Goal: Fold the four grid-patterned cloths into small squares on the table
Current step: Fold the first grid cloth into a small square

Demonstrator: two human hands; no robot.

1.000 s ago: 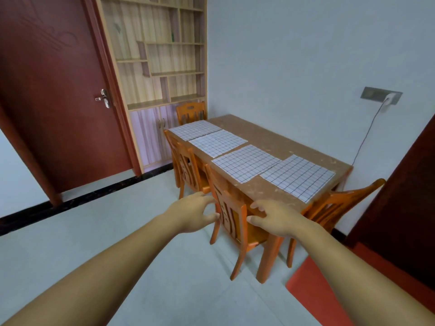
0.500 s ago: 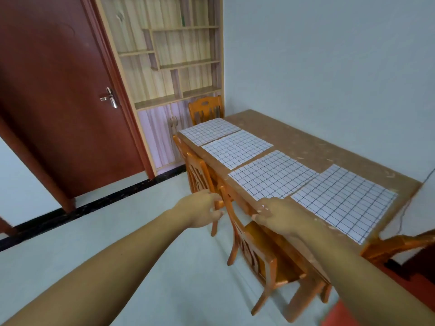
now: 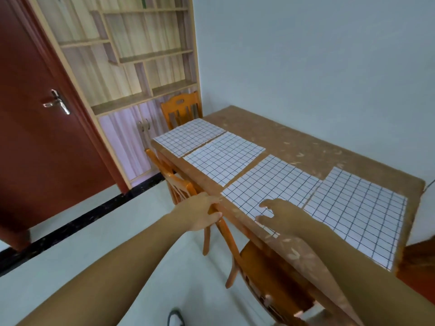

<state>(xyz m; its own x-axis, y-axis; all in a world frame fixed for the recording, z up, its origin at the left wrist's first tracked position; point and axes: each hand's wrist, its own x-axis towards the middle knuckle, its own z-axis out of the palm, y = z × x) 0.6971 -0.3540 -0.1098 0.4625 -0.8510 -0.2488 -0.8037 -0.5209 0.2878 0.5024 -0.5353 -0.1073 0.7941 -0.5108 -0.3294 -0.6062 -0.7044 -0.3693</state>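
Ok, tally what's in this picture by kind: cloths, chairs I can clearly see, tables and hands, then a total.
Grid-patterned cloths: 4
Chairs: 3
Table: 1
Hands: 2 (left hand, right hand)
Total: 10
A brown shape at the right edge is too cut off to name.

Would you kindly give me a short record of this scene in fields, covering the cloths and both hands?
cloths: four, all flat and unfolded, in a row on the table
left hand: by the table's near edge and the nearest chair; contact unclear
right hand: open, fingers spread over the second-nearest cloth, holding nothing
progress: folding not begun
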